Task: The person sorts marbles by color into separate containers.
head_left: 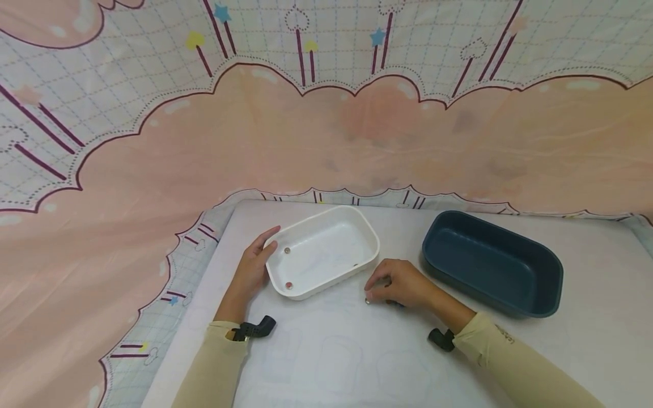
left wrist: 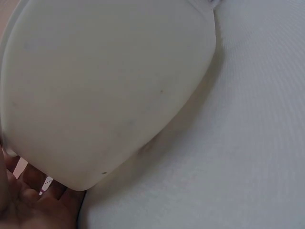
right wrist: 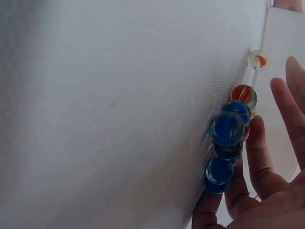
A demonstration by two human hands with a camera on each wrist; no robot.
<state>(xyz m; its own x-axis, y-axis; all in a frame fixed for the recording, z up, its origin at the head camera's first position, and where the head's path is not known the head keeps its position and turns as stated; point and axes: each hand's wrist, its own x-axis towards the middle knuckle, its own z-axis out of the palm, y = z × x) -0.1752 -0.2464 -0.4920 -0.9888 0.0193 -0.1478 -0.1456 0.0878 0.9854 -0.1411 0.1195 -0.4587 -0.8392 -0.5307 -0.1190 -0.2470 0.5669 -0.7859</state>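
My left hand grips the left end of a white rectangular tray, thumb over its rim and fingers along the outside. Two marbles lie in the tray: a reddish one in the near left corner and a brownish one farther back. My right hand is low over the table, right of the tray. Beside its loosely bent fingers sits a cluster of blue and red glass marbles. A clear marble with an orange swirl lies apart from them, near the thumb and forefinger tips.
A dark blue rectangular tray stands to the right, just beyond my right forearm. The white table extends back to a patterned cloth that hangs behind it. Each wrist carries a small black camera.
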